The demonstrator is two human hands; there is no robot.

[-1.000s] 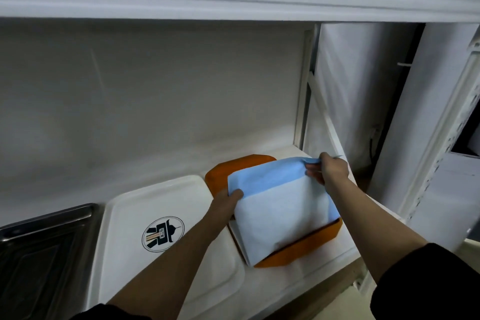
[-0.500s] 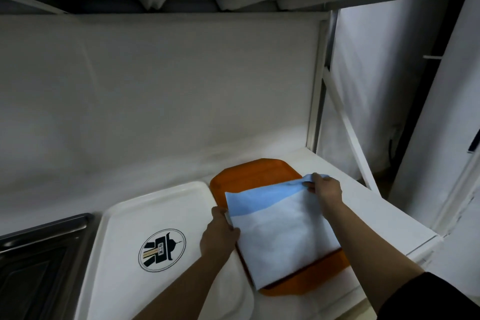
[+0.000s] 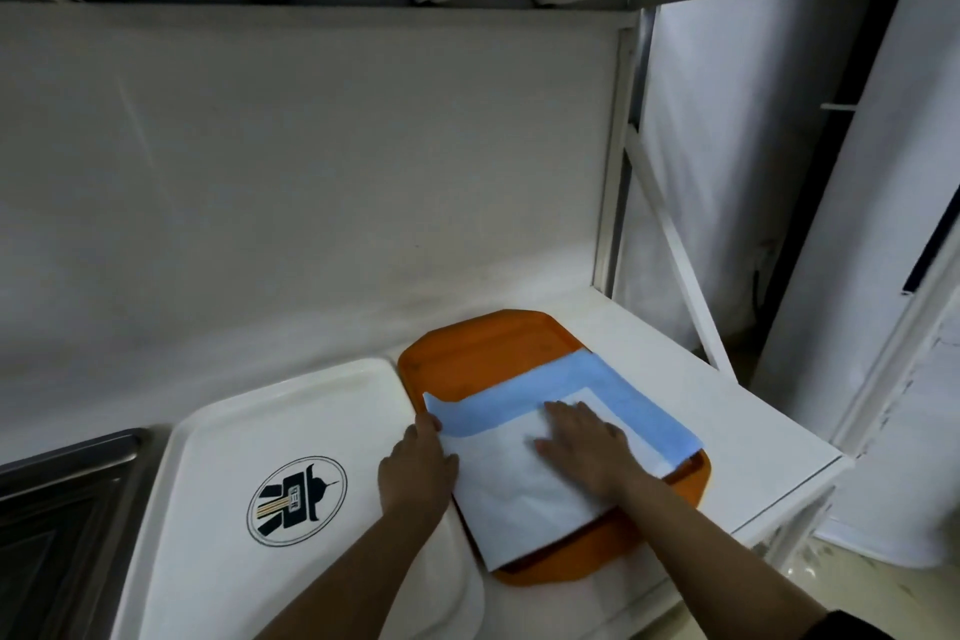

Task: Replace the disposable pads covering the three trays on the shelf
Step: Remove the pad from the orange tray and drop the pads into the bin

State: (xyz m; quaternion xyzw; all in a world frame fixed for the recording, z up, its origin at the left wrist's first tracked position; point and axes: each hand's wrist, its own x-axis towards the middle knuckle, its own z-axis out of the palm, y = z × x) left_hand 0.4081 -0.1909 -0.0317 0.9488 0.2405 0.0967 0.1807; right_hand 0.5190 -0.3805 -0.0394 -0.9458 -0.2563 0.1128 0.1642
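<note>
I'm laying the pad (image 3: 524, 473) on the orange tray (image 3: 483, 343) at the shelf's (image 3: 753, 431) right end: left hand (image 3: 418, 470) pinches its left edge, right hand (image 3: 584, 447) presses flat. Next, I'd unfold it toward the tray's far edge.

Two bare forearms reaching in from the bottom edge, uncovered from wrist to well past mid-forearm. Bare left hand (image 3: 415, 470) and bare right hand (image 3: 587, 447), no gloves, rings, watch or bands visible. Edge of a dark, black-looking sleeve (image 3: 844, 628) at the right arm's upper end, bottom right corner. Left arm's sleeve out of view.
</note>
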